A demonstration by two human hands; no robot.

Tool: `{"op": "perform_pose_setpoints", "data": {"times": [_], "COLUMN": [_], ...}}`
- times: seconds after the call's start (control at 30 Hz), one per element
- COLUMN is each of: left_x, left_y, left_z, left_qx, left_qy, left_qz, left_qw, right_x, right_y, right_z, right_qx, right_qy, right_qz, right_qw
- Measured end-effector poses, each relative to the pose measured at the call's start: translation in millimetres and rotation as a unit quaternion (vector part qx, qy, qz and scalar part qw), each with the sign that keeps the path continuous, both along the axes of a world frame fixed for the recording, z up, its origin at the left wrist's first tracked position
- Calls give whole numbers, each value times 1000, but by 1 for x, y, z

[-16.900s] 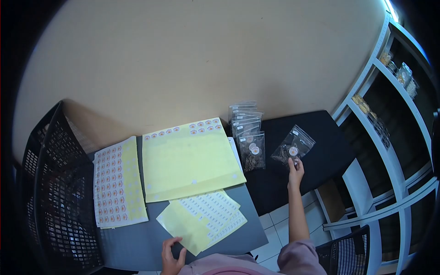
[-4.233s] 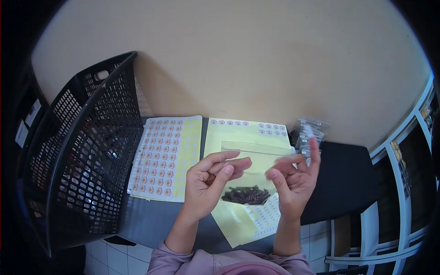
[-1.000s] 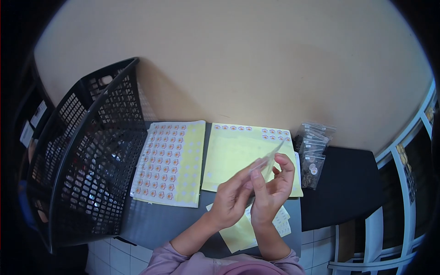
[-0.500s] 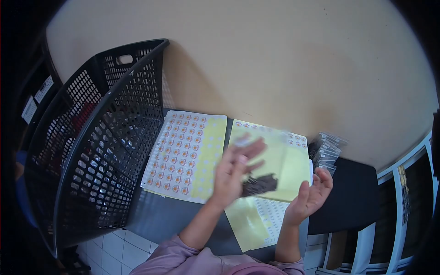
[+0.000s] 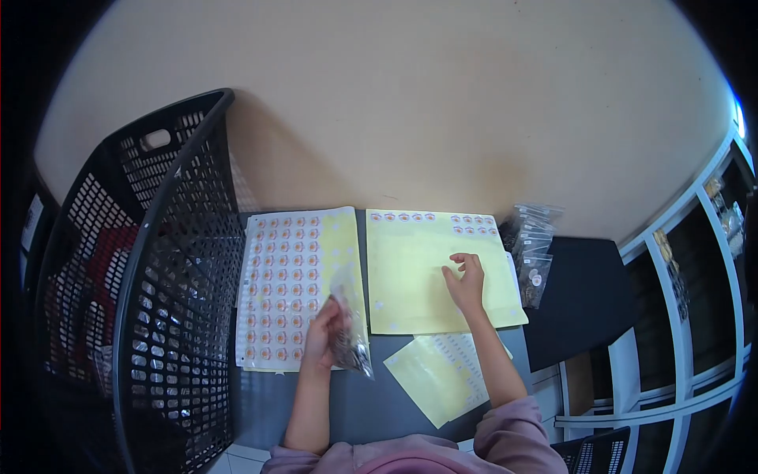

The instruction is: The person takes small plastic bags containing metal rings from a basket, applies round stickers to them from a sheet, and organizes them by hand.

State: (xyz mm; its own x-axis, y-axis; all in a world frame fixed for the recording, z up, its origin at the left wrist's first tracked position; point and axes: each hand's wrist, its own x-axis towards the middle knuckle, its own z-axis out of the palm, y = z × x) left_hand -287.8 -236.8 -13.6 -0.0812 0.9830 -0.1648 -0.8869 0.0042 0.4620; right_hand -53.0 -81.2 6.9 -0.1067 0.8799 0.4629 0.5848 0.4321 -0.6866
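In my left hand (image 5: pixel 322 336) is a clear plastic bag (image 5: pixel 352 347) with dark contents gathered at its lower end. My fingers are closed on its side, and it hangs over the right edge of the left sticker sheet (image 5: pixel 284 284), which carries rows of round orange-and-white stickers. Above the right sticker sheet (image 5: pixel 418 276) is my right hand (image 5: pixel 466 282), its fingers bent and the thumb apart, with nothing visible between them. That sheet is mostly bare yellow backing, with a few stickers along the top.
A large black perforated basket (image 5: pixel 178 261) stands at the left. Several filled clear bags (image 5: pixel 534 253) are piled right of the sheets, the front one bearing a round sticker. A smaller label sheet (image 5: pixel 434 379) lies nearest me on the grey table (image 5: pixel 371 411). White shelving (image 5: pixel 679 395) stands at right.
My left hand has carried the bag from over the right sheet to the left sheet's edge. My right hand has moved over the right sheet. The whole view has shifted.
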Motion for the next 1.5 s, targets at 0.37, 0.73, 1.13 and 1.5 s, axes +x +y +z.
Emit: {"op": "perform_pose_setpoints", "data": {"times": [0.37, 0.73, 1.13, 1.5], "left_x": [66, 69, 70, 71], "left_y": [9, 9, 13, 11], "left_z": [-1, -10, -11, -7], "left_qx": [-6, -59, -60, -60], "left_qy": [-38, 4, 9, -4], "left_qz": [-164, -157, -174, -167], "left_qw": [986, 986, 983, 984], "right_x": [41, 28, 28, 19], "right_y": [56, 103, 114, 110], "right_z": [-5, -33, -30, -11], "right_qx": [-6, -10, -6, -57], "right_qy": [-118, -108, -133, -120], "right_qz": [-46, -19, -39, -69], "right_qw": [992, 994, 990, 989]}}
